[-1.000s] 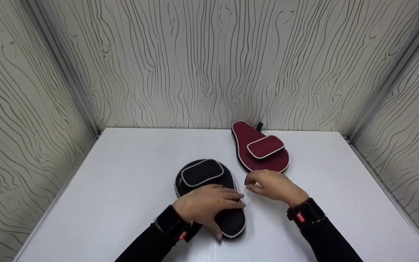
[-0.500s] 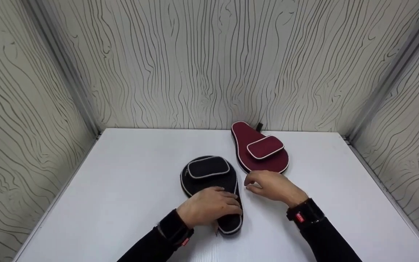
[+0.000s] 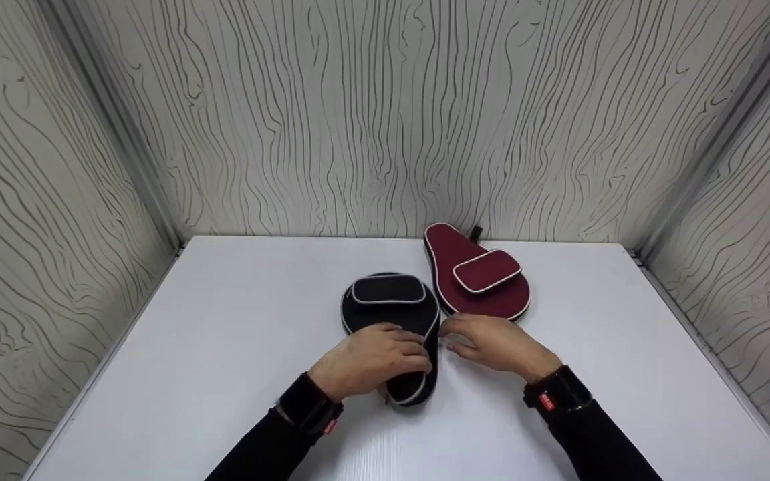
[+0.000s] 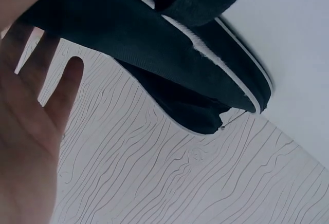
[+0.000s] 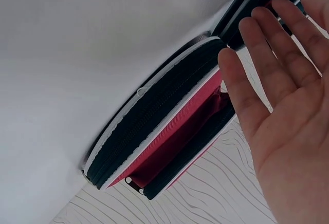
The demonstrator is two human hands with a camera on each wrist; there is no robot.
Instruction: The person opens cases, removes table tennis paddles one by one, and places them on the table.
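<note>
Black case (image 3: 390, 314) under palm-down left grip (image 3: 373, 361)

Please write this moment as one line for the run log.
left hand: holds black case | right hand: beside black case | red case: on table

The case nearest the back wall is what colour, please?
The case is dark red, shown best in the head view.

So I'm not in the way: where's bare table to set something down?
The white table has bare room between the black table-tennis paddle case and left edge, beyond the left sleeve, and between the maroon paddle case and right edge. The middle is crowded: left hand on the black case, right hand close to both.
</note>
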